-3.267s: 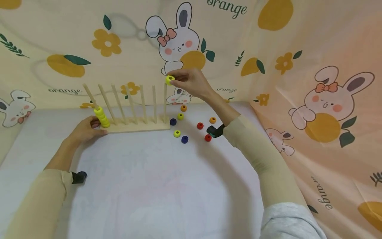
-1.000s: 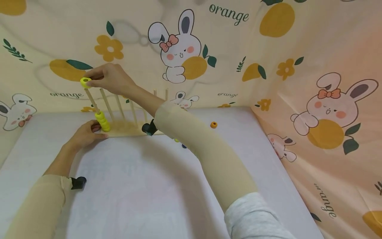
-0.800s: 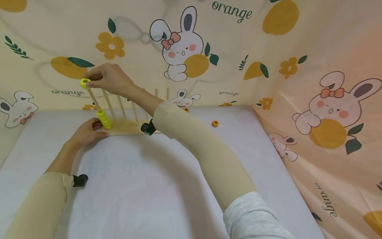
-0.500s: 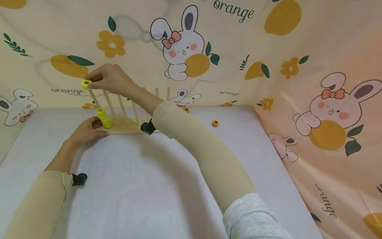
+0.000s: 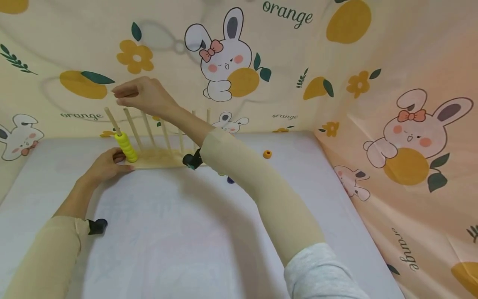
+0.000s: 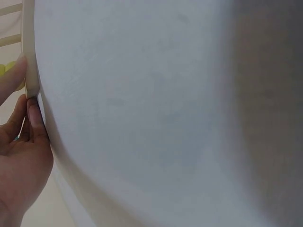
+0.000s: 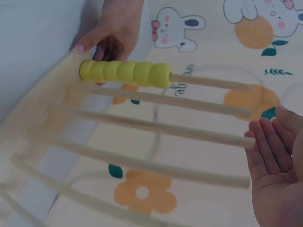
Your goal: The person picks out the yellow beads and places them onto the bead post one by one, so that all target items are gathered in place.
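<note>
A wooden peg rack [image 5: 160, 158] with a row of upright pegs stands on the white table. Several yellow beads [image 5: 127, 148] are stacked on its leftmost peg, whose upper part is bare. My left hand [image 5: 106, 167] grips the left end of the base, the thumb [image 6: 15, 78] along its front edge and the fingers behind and under it. Above the pegs hovers my right hand [image 5: 147, 96], holding nothing, its fingers extended and apart from the peg tips. In the right wrist view, the right hand [image 7: 279, 165] is beside the free ends of the pegs.
An orange bead [image 5: 267, 154] lies on the table to the right. A dark blue bead [image 5: 230, 180] peeks out below my right sleeve [image 5: 257, 182], which hides part of the rack and the table. Behind hangs a printed cloth [image 5: 284, 50] with rabbits and oranges.
My right hand carried a yellow bead from the right to the leftmost peg and let it go. It slid down onto the stack, and the hand drew slightly up and right. The left hand stayed put.
</note>
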Tool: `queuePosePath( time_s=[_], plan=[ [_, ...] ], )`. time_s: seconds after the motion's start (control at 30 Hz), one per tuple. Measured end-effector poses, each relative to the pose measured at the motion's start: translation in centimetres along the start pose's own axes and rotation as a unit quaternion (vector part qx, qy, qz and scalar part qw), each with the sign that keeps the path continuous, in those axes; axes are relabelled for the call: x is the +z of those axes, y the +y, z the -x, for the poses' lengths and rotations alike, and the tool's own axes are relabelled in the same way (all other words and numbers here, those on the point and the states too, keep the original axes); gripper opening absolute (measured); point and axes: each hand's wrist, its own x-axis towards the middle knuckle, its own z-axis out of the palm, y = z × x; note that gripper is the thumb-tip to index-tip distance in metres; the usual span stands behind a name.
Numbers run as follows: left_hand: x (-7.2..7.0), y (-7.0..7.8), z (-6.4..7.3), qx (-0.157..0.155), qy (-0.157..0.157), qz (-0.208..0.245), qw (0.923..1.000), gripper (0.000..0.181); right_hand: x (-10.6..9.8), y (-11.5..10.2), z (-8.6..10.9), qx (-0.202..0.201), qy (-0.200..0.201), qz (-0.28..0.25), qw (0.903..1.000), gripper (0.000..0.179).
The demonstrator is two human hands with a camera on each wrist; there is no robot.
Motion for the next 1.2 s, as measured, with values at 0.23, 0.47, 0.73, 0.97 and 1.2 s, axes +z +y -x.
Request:
queuePosePath(
  time_s=[0.23, 0.47, 0.73, 0.97, 1.2],
  plan=[
    [0.0, 0.0, -0.3, 0.005, 0.003, -0.012, 0.9999, 0.093, -2.2, 1.6, 2.4, -0.019, 0.026, -0.037, 0.9988, 0.036],
    [-0.3, 0.5, -0.7, 0.016, 0.002, -0.018, 0.9997, 0.091, -4.6, 3.6, 4.5, -0.025, 0.060, -0.071, 0.9954, 0.031],
    [-0.1, 0.9, -0.5, -0.002, -0.001, -0.017, 0.9998, 0.093, -6.4, 5.3, 6.9, -0.020, 0.085, -0.109, 0.9902, 0.027],
    [0.0, 0.2, -0.5, -0.002, -0.003, -0.007, 1.0000, 0.096, -7.5, 7.3, 8.7, -0.024, 0.103, -0.130, 0.9858, 0.026],
    [-0.2, -0.3, -0.2, -0.007, 0.001, -0.006, 1.0000, 0.095, -7.8, 8.9, 9.7, -0.003, 0.112, -0.110, 0.9876, 0.025]
  ],
)
